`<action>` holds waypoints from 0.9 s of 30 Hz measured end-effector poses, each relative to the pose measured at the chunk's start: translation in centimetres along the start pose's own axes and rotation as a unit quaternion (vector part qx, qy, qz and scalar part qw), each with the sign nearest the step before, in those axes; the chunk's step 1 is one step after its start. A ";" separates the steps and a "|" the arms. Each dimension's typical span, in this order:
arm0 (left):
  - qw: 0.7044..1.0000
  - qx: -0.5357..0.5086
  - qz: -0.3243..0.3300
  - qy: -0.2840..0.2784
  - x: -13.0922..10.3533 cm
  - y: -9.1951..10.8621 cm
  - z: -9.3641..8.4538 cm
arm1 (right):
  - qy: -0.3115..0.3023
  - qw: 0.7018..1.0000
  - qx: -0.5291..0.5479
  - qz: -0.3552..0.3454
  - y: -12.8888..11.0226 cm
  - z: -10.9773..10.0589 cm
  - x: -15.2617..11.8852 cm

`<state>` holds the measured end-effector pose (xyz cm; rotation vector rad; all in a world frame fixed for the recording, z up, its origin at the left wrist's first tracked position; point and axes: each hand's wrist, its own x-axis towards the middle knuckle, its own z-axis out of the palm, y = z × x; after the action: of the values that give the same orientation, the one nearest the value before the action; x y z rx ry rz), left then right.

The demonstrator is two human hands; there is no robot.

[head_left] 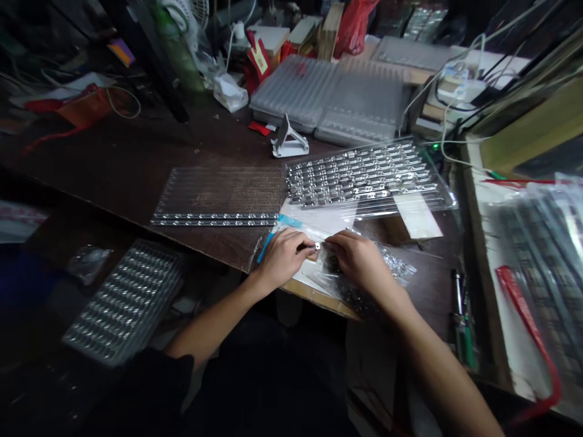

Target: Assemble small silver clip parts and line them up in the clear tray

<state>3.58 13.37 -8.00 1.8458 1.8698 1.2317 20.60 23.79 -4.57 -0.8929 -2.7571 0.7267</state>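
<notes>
My left hand (283, 255) is closed in a pinch on a small shiny metal piece (317, 246) that pokes out past the fingertips. Just to the right, my right hand (357, 254) has thumb and fingers pressed together; whatever they hold is hidden. Under and beside that hand lies a clear plastic bag (397, 262) with small metal parts. Beyond my hands a clear ribbed tray (319, 173) carries rows of shiny metal parts, tilted on a white-topped block. At left, another clear tray (218, 188) has metal parts in its nearest grooves only.
Stacked clear trays (291, 91) stand at the back, behind a white folding stand (289, 142). A filled tray stack (130, 297) sits lower left. Green-handled tools (464, 334) lie at right, near a red strip (531, 328) and wrapped trays (553, 243). Cables hang at the upper right.
</notes>
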 end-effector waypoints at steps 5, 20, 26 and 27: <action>0.993 -0.028 -0.003 0.111 0.4 -1.0 -2.7 | -0.021 1.000 0.007 -0.019 -1.4 1.6 0.5; 0.959 0.266 -0.064 -0.071 5.1 -6.3 -9.5 | -0.043 0.987 -0.088 -0.130 -3.2 1.0 0.0; 0.972 0.226 -0.027 -0.063 6.6 -4.0 -8.1 | -0.056 0.993 -0.098 -0.029 -1.0 -2.1 -0.7; 0.977 0.205 -0.014 -0.060 7.1 -3.5 -7.3 | -0.065 0.993 -0.096 -0.015 -0.6 -2.3 -0.8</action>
<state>-5.14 17.57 -3.26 2.0260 2.1962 0.7428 21.55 23.80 -2.30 -0.8662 -2.9890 0.5396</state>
